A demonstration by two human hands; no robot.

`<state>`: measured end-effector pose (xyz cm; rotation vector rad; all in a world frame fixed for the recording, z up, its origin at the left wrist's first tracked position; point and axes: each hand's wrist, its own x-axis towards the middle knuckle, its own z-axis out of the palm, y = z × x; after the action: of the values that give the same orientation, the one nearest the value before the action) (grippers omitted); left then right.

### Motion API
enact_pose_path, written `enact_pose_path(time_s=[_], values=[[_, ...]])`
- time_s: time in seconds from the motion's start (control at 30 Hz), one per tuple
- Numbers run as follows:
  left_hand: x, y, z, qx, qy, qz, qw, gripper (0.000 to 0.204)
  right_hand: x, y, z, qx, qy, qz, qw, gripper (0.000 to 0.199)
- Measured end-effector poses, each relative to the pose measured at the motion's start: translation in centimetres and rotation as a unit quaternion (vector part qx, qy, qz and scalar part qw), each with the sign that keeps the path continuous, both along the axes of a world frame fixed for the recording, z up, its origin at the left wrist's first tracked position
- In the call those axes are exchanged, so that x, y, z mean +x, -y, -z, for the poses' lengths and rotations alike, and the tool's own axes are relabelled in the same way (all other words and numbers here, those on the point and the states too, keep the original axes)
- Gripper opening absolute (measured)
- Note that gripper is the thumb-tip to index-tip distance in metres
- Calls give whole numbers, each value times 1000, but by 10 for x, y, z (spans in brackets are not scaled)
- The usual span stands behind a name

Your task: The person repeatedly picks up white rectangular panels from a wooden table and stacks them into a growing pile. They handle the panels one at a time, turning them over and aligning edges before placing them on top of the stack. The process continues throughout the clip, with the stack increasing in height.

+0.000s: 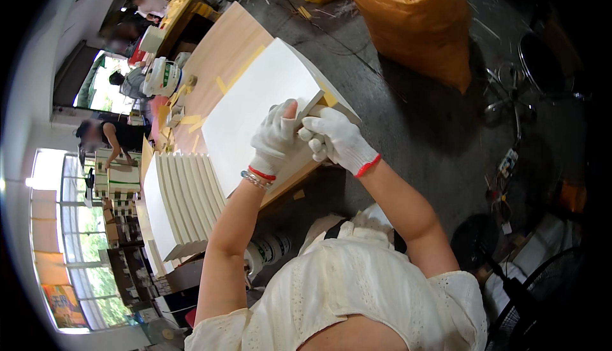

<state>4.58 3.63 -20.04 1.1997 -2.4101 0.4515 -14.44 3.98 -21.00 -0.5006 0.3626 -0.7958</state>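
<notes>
A large white panel point(255, 99) lies on a wooden table, its near corner under my hands. My left hand point(273, 137), in a white knitted glove with a red cuff and the thumb tip bare, is closed at the panel's edge. Right beside it, my right hand point(338, 136) wears a matching glove, its fingers curled in at the same corner. Whatever sits between the fingers of either hand is hidden. Yellow strips point(327, 95) show at the panel's side just past my right hand.
Left of my arm stands a row of white panels point(185, 198). Wooden tabletop point(220, 48) shows beyond, with a white bucket point(162, 77). A big orange sack point(414, 23) stands on the grey floor, a wheeled chair base point(510, 96) farther right. Another person point(108, 137) works at left.
</notes>
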Motion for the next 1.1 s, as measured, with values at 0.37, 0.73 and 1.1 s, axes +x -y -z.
enact_pose_path(time_s=[0.37,0.73,1.1], values=[[44,-17,-74,107,-287,-168,937,34,50,-16,-24,-49,-82,128,987,45],[216,-132,-144,-256,-614,-66,744,38,231,-90,4,-760,-420,103,485,53],[307,-146,-148,-265,-735,11,624,37,255,-118,12,-782,-461,121,402,60]])
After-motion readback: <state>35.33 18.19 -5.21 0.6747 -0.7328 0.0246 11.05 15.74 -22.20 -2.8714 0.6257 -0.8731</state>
